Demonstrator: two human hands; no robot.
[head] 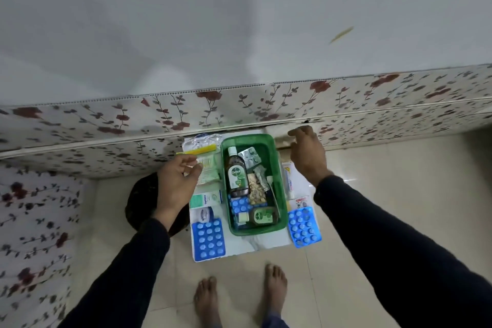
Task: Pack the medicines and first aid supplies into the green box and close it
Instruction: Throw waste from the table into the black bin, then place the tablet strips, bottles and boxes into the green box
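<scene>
The green box [281, 189] stands open on a white mat [266, 243] on the floor. Inside it lie a large Dettol bottle [236, 173], a small Dettol bottle [262, 216], a silver blister strip [249, 157] and a blue strip. Left of the box are a clear zip pouch [201, 144], a pale green packet [210, 170], a teal carton [206, 200], a small jar [203, 214] and a blue blister strip [209, 238]. Right of it are a white tube [288, 181] and another blue strip [303, 226]. My left hand [177, 181] hovers over the green packet, fingers curled. My right hand [307, 153] hangs open past the box's far right corner.
A floral-covered mattress edge [239, 112] runs across just behind the mat, and a floral panel [34, 221] stands at the left. A dark round object [138, 202] lies left of the mat under my arm. My bare feet [239, 298] stand on the tiled floor near the mat.
</scene>
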